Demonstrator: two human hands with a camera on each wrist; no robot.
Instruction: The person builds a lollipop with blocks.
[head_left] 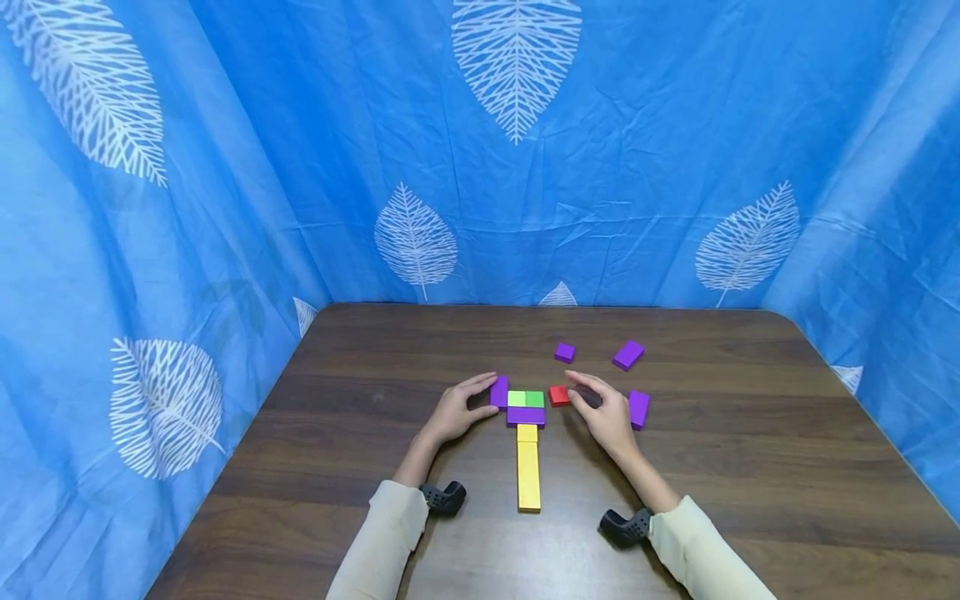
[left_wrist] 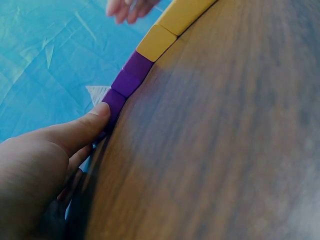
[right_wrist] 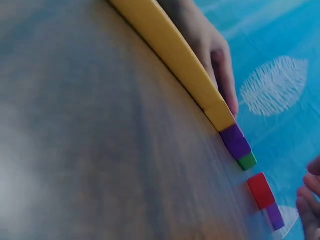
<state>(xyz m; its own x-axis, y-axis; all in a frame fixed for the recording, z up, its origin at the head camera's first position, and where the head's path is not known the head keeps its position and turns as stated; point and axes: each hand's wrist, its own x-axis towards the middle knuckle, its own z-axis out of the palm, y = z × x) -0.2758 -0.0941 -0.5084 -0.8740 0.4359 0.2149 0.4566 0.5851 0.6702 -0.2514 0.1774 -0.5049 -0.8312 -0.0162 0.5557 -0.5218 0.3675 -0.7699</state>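
My left hand [head_left: 453,412] holds an upright-lying purple block [head_left: 499,392] by its two ends, thumb at the near end. That block sits against the left side of a light green block [head_left: 517,398], which adjoins a darker green block [head_left: 535,399]. Below them lies a crosswise purple block [head_left: 527,416]. A short yellow block [head_left: 527,433] and a long yellow block [head_left: 528,477] run from it toward me. My right hand [head_left: 609,417] hovers beside a red block [head_left: 558,396], fingers apart; in the right wrist view a gap separates its fingers from the red block [right_wrist: 262,191].
Beyond the right hand lie a small purple block [head_left: 565,352] and a larger purple block [head_left: 628,355]. Another purple block [head_left: 639,409] is just right of that hand. Blue leaf-print cloth [head_left: 510,208] hangs around the wooden table [head_left: 337,417].
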